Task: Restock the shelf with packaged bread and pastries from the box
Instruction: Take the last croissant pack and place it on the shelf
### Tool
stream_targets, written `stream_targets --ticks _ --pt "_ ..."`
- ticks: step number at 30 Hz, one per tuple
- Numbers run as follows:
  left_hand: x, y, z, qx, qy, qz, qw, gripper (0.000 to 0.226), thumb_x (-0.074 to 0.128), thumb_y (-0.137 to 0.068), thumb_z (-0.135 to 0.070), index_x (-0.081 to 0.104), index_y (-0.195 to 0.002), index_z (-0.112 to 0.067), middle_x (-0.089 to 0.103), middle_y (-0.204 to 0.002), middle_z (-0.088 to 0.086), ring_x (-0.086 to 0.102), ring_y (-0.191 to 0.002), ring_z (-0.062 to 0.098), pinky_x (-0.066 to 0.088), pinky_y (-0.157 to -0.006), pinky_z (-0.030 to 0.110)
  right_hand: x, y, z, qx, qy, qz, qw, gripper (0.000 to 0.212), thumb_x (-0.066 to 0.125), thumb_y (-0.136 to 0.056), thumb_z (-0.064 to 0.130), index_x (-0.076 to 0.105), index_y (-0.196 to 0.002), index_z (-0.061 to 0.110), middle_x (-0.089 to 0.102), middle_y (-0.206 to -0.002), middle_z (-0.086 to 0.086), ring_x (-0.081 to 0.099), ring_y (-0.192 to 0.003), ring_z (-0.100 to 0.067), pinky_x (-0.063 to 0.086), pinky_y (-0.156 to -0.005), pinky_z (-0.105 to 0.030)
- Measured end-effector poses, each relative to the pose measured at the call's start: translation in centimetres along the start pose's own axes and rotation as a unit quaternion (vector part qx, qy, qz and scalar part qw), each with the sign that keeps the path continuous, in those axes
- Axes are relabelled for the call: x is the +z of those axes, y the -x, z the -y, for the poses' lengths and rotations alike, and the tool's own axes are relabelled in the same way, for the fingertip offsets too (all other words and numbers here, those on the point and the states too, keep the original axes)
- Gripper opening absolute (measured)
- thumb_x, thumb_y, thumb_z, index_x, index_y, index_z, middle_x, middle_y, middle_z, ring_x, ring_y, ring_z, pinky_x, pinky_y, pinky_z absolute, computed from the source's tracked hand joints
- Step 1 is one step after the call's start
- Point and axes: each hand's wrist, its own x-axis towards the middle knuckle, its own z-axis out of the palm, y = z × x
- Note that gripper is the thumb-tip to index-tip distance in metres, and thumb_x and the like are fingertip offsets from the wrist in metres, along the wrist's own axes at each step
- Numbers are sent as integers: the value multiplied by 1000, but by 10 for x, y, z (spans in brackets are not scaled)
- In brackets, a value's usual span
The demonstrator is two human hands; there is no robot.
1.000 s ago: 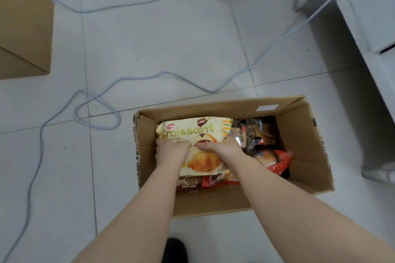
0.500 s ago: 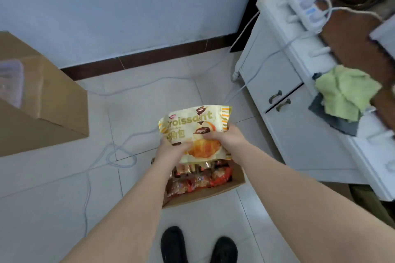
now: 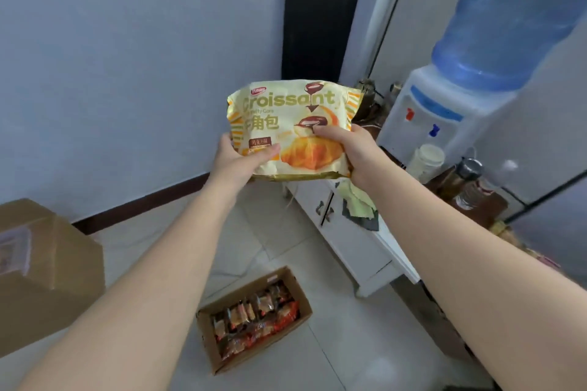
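Head view. Both hands hold one croissant bag (image 3: 290,128) raised in front of the chest. The left hand (image 3: 236,162) grips its lower left corner, thumb pressed across the front panel, the other fingers hidden behind the bag. The right hand (image 3: 349,152) grips the lower right edge, thumb curled onto the front beside the printed croissant; its remaining fingers are also out of sight behind the pack.

Step in hand, as judged: carrying the bag from the box (image 3: 254,320) to the shelf. No shelf is identifiable in this view, so the destination cannot be confirmed. To do it well, keep the two-sided hold light, since the pack is air-filled and the pastry inside would crush under squeezing; keep the printed face forward so it lands label-out; release one hand only once the bag's base is supported.

Condition of the item: pale yellow glossy film, puffed, with "Croissant" lettering, a chocolate-drip graphic and striped side borders. The film shows creases near the fingers but no visible tear.

The box sits on the floor well below the fingers, open, with many small orange-and-brown wrapped packs still inside. A white cabinet (image 3: 355,241) stands below and to the right of the fingers.
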Motion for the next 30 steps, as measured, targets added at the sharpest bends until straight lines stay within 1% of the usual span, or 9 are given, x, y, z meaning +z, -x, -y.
stream_targets --ticks 3,6,10,13,15,17,20,24,30 --pt "29 11 -35 42 -4 64 997 57 78 -75 -27 35 -111 -25 45 -89 -22 52 -97 10 43 -86 27 -29 32 24 -36 -1 -60 998 67 82 -70 22 49 -128 10 69 -112 -11 71 -91 -29 59 -78 -46" --pt "58 15 -62 70 -6 132 989 61 82 -70 -28 38 -113 -25 53 -96 -15 58 -104 15 50 -95 38 -55 67 44 -83 -7 -143 986 58 81 -72 24 54 -123 14 71 -107 -8 72 -88 -26 60 -76 -41" --pt "98 38 -96 163 -21 201 966 60 83 -69 -28 40 -111 -23 57 -102 -7 60 -101 16 52 -86 35 -84 124 59 -155 -3 -275 949 36 84 -68 29 65 -98 25 73 -106 -4 72 -90 -22 58 -83 -41" --pt "127 69 -115 218 -7 264 939 68 84 -68 -26 41 -120 -16 57 -111 -2 59 -102 16 51 -88 34 -98 172 58 -183 23 -363 914 47 87 -62 33 61 -101 30 70 -109 4 68 -97 -18 56 -87 -37" --pt "148 97 -123 239 18 316 918 75 84 -67 -25 39 -126 -12 56 -114 -2 58 -103 15 50 -86 31 -108 208 54 -197 26 -407 891 66 88 -60 28 56 -118 24 68 -113 4 66 -101 -16 56 -88 -37" --pt "167 133 -128 248 30 373 893 72 83 -69 -22 38 -125 -12 54 -111 -3 56 -99 12 47 -82 26 -117 250 50 -206 16 -457 865 74 89 -59 26 54 -124 22 68 -114 3 66 -101 -17 56 -88 -39" --pt "190 191 -130 259 52 453 851 62 82 -71 -18 35 -112 -19 56 -105 -5 58 -95 10 47 -74 19 -129 318 41 -219 -4 -530 819 71 89 -59 24 56 -122 22 69 -112 3 67 -99 -17 57 -86 -39" --pt "211 274 -135 266 80 536 797 60 82 -70 -19 38 -111 -20 58 -96 -13 60 -84 0 48 -65 12 -138 409 25 -241 -19 -610 754 64 88 -60 17 59 -118 20 70 -111 1 68 -99 -19 57 -87 -41" --pt "234 404 -145 278 92 633 717 62 82 -69 -31 37 -111 -26 61 -109 -9 63 -99 11 55 -83 34 -149 540 11 -245 -33 -715 654 77 91 -47 29 60 -117 23 69 -110 3 65 -103 -19 53 -93 -40"
